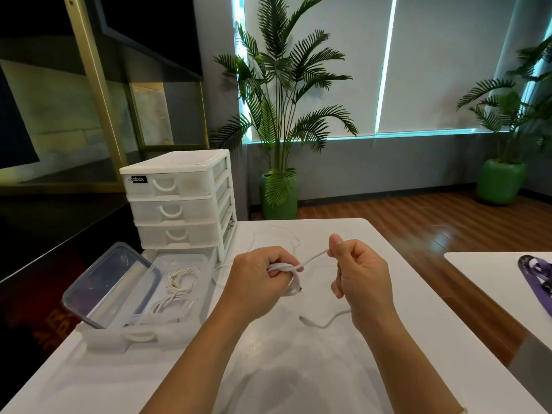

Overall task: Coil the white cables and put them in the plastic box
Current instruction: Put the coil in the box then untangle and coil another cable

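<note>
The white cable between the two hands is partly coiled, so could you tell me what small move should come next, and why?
Probably wrap another loop: the left hand holds the coil of the white cable, the right hand pinches the strand, and a loose tail lies on the table.

White cable betw. both hands, more white cables coiled in the clear plastic box. Box lid clear w/ blue-grey rim. Bench white. Drawer unit white frame, frosted drawers, black label w/ white lettering. Plants green, in bright green pots. Floor reddish-brown wood. Purple strap on 2nd white bench at right.
</note>
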